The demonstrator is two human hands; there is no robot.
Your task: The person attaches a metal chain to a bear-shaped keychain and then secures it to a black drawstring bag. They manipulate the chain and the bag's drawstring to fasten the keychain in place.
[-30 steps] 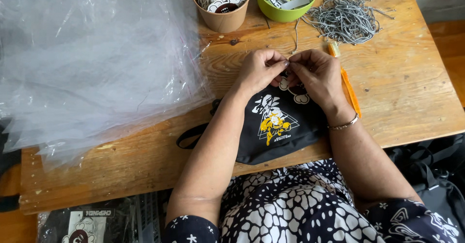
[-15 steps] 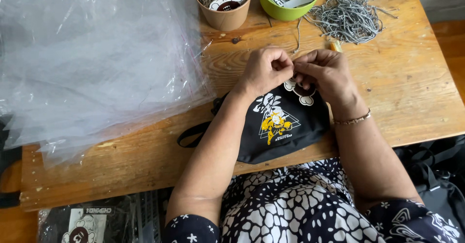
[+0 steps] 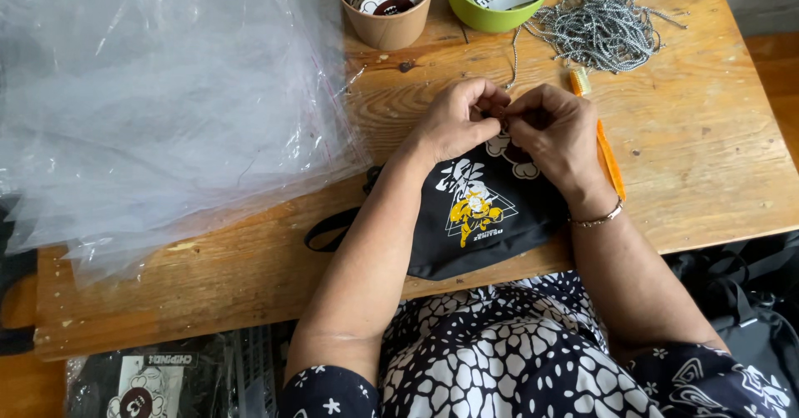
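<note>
While both hands meet at frame centre, the left hand and right hand pinch shut on a small fastening, hidden by fingers, above the black face mask; ball chains lie upper right.

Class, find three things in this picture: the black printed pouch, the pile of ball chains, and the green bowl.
black printed pouch [image 3: 474, 218]: head view, on its yellow print.
pile of ball chains [image 3: 601, 31]: head view, middle of the heap.
green bowl [image 3: 493, 20]: head view, on its outer wall.
</note>
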